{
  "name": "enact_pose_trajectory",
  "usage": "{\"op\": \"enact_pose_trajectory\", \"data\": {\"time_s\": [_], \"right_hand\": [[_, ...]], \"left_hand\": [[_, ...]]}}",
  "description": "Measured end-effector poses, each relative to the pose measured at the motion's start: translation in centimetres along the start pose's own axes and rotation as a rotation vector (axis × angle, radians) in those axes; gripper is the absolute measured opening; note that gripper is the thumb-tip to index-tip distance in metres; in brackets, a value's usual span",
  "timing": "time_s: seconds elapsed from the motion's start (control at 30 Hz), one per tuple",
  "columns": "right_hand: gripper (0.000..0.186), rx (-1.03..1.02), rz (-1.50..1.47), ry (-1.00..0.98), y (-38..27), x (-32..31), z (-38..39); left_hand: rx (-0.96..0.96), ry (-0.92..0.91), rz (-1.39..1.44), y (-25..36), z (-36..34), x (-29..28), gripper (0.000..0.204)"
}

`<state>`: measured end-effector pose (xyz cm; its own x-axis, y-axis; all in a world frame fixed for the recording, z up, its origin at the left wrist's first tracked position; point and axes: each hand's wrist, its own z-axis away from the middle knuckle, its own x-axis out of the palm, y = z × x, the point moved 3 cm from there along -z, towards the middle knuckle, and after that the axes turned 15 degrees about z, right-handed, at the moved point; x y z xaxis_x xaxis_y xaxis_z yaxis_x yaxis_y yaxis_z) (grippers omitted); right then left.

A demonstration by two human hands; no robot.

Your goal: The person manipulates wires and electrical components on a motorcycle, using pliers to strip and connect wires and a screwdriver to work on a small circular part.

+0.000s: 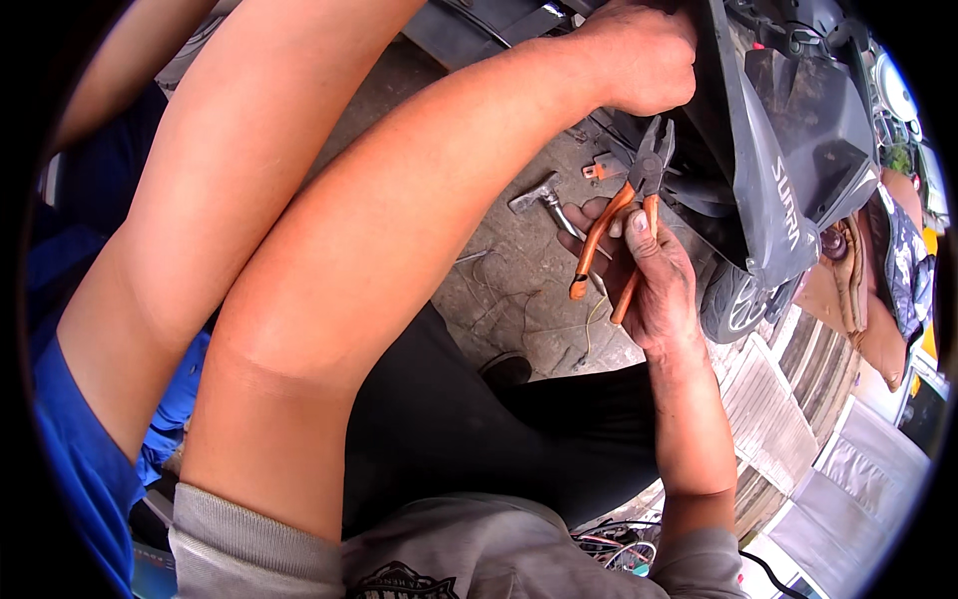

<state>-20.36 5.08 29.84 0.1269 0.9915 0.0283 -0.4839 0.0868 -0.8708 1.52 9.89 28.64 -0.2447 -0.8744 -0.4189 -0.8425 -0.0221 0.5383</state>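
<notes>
My right hand holds a pair of pliers with orange handles. The jaws point up and are slightly parted; the handles spread across my palm and fingers. Higher up, my left hand is curled with its knuckles toward me, against the inner side of a dark grey plastic panel on a vehicle like a scooter. Its fingertips, and whatever they grip, are hidden. A hammer shows just left of the pliers, its metal handle running behind the fingers of my right hand. Near the plier jaws is an orange metal piece.
Another person's bare arm with a blue sleeve reaches in at the left. Thin wires lie on the concrete ground. A wheel is below the panel. At right are slatted boards and another person's leg.
</notes>
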Motion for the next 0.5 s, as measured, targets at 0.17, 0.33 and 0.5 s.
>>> {"op": "enact_pose_trajectory", "data": {"time_s": [0.17, 0.33, 0.5], "right_hand": [[0.038, -0.14, -0.274, -0.062, -4.3, 0.6, -1.4], [0.046, -0.178, -0.458, -0.158, -4.2, -1.1, -4.1], [0.04, -0.14, -0.452, -0.225, -3.5, -3.3, -4.9]], "left_hand": [[0.088, -0.169, -0.116, 0.8, 0.1, -0.6, 0.025], [0.104, -0.16, -0.121, 0.9, -0.4, -0.1, 0.025], [0.162, -0.054, -0.083, 0.8, -0.1, -0.2, 0.025]]}}
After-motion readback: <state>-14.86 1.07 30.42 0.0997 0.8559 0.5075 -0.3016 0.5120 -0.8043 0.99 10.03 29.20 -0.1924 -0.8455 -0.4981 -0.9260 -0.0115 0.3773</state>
